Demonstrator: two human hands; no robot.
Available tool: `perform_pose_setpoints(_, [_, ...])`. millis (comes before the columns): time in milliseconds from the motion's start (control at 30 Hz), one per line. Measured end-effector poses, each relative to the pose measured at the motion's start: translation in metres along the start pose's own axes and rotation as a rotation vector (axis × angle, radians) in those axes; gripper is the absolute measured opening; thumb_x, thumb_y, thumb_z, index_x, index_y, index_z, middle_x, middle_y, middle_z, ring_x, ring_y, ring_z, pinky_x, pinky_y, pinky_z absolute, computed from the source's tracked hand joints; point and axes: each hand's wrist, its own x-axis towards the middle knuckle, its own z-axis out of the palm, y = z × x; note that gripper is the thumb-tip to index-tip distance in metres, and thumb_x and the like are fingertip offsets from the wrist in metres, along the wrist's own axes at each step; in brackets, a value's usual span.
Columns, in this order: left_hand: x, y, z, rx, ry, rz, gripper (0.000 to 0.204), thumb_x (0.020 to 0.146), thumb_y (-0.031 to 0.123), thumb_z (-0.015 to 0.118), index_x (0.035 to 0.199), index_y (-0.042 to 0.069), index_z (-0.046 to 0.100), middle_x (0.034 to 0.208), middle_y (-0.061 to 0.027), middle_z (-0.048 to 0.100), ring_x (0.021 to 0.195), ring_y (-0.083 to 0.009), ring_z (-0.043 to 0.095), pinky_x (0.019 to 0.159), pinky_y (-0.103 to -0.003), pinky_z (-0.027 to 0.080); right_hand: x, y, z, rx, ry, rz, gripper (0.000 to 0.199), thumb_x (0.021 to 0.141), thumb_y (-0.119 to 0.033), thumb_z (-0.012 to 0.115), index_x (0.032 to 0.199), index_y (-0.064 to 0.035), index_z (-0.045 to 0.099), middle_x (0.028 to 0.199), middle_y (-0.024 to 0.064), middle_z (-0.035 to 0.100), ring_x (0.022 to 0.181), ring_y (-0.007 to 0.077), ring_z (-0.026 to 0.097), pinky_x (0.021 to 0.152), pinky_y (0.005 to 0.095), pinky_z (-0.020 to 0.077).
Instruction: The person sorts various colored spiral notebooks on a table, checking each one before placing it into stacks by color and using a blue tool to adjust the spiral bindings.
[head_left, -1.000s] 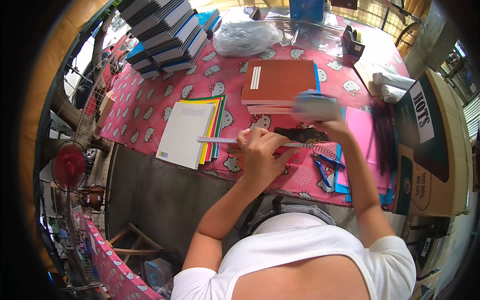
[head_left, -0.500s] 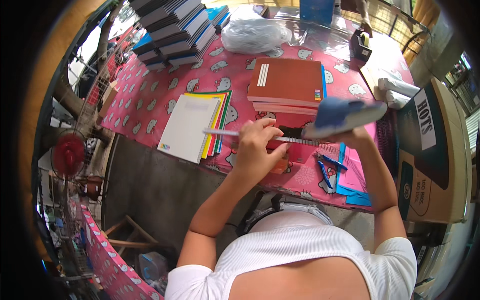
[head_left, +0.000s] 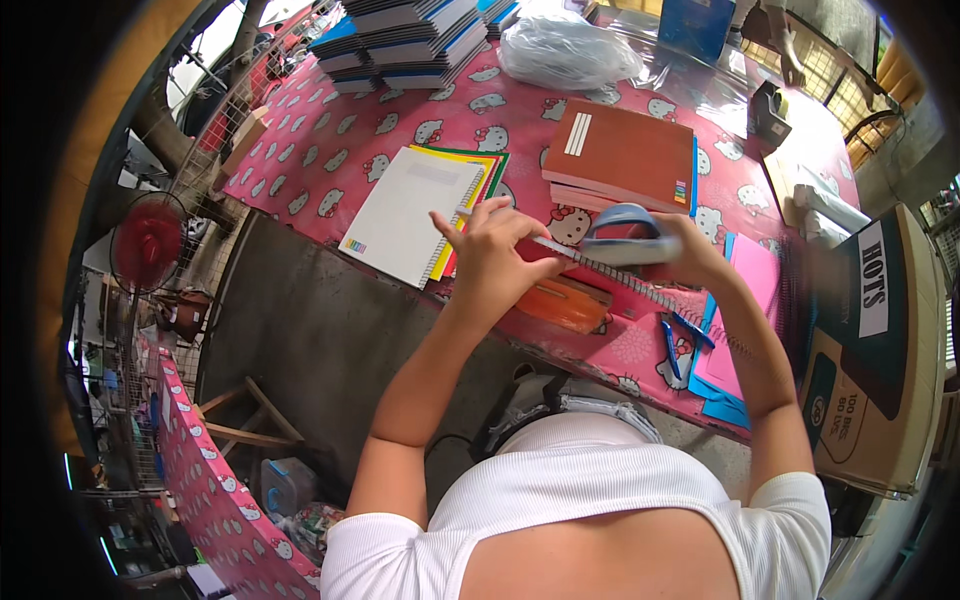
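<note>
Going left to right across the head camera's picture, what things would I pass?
Red fan → white spiral notebook → left hand → right hand holding a curled blue cover → pink sheet → cardboard box.

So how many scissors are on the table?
1: blue-handled scissors lie on the pink tablecloth just below the right hand, beside the pink sheets. Others may be hidden under the arms or the paper.

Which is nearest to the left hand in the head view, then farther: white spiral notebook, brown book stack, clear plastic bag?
From the left hand:
1. White spiral notebook, just to its left.
2. Brown book stack, beyond it to the right.
3. Clear plastic bag, at the table's far side.
</note>
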Motion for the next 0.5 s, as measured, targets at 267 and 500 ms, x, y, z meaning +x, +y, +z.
perform_pose_setpoints(267, [0.001, -0.015, -0.003, -0.201, -0.024, -0.049, 0.040, 0.059, 0.042, 0.083, 0.080, 0.011, 0.068, 0.094, -0.0042, 0.065, 0.102, -0.0257, 0.057, 0.098, -0.058, 0.029, 0.029, 0.014, 0.015, 0.115, -0.036, 0.078, 0.048, 0.061, -0.001, 0.074, 0.108, -0.0015, 0.065, 0.101, 0.0032, 0.067, 0.093, 0.0115, 0.059, 0.083, 0.0287, 0.0486])
perform_pose_setpoints(500, [0.002, -0.028, -0.007, -0.184, 0.216, 0.101, 0.037, 0.056, 0.026, 0.087, 0.082, 0.007, 0.069, 0.108, -0.0119, 0.061, 0.099, -0.0283, 0.057, 0.085, -0.042, 0.046, 0.052, -0.008, 0.023, -0.101, 0.040, 0.148, 0.041, 0.063, 0.000, 0.072, 0.104, -0.0018, 0.066, 0.095, 0.0016, 0.067, 0.089, 0.0106, 0.059, 0.081, 0.0280, 0.0484])
